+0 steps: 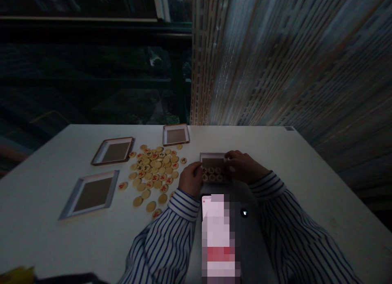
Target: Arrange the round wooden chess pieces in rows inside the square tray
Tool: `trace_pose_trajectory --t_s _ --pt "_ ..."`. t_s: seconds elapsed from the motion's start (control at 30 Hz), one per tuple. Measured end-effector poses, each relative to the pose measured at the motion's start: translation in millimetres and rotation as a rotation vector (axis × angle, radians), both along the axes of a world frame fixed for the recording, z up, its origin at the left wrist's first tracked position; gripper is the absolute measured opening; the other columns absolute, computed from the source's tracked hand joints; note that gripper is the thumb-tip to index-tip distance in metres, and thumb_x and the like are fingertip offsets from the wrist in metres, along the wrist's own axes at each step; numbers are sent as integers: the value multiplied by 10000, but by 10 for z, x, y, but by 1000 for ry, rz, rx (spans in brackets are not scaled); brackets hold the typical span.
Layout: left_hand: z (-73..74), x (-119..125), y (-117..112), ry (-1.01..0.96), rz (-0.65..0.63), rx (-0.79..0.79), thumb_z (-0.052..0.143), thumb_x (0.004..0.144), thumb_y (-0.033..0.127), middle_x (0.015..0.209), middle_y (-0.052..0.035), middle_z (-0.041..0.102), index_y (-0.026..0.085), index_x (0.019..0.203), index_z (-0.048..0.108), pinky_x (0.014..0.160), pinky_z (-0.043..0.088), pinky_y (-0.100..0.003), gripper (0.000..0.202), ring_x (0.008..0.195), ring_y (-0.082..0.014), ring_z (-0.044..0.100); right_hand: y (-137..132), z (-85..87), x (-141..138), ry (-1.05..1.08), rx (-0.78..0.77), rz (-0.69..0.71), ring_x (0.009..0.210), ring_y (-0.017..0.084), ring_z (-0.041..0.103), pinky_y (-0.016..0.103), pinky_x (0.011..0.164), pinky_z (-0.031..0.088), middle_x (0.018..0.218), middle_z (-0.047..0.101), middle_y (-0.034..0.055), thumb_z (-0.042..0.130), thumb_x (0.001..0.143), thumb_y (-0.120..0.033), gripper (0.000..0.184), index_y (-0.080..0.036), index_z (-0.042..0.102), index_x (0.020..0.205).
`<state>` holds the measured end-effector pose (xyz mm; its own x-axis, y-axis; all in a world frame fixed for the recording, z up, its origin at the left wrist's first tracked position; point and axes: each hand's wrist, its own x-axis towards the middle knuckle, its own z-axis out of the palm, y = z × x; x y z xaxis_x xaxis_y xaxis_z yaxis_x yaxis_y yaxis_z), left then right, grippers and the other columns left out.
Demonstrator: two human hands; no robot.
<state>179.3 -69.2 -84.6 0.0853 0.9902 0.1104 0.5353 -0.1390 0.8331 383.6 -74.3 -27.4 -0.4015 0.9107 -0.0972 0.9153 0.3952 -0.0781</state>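
A small shallow box (212, 158) rests on the white table (306, 169) in front of me, with several round wooden game pieces (212, 173) lined up inside. My left hand (190, 180) curls against the box's left side, fingers closed near the pieces. My right hand (243, 166) lies over the box's right edge, fingers bent around it. Both arms wear blue-striped sleeves. A loose heap of round pieces (153, 171) with red and black marks lies left of the box.
Three other shallow trays stand on the table: one far centre (175, 135), one far left (113, 150), one near left (92, 193). A phone (214, 226) hangs at my chest. A dark window is at the back left, a curtain at the right.
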Motion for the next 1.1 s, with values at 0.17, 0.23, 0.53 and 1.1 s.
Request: trace_pose_trajectory --t_s 0.17,0.23,0.53,1.1 --pt "19 -4 -8 -2 9 -16 486 778 174 1040 -81 659 151 1000 644 902 450 -337 273 990 -182 588 0 5 1 4 -6 4 1013 244 467 360 781 377 1130 512 91 591 742 -311 223 -244 663 943" --pt "15 -7 -6 3 3 -8 487 781 184 1037 -78 660 152 1000 644 904 448 -338 271 989 -181 588 3 -4 6 1 -2 3 1018 244 465 360 780 378 1133 510 91 588 744 -317 232 -245 658 953" --pt "-18 -4 11 -5 7 -3 501 777 185 1024 -72 665 165 984 648 894 452 -333 255 978 -178 593 -1 2 1 -18 2 1 1015 241 469 352 779 379 1131 513 95 570 755 -323 236 -236 653 958" --pt "1 -11 7 -12 4 -7 482 776 158 1029 -85 661 143 996 646 899 446 -341 275 983 -186 587 16 4 52 -8 44 -19 978 225 512 336 775 409 1104 539 102 575 749 -344 298 -221 629 1015"
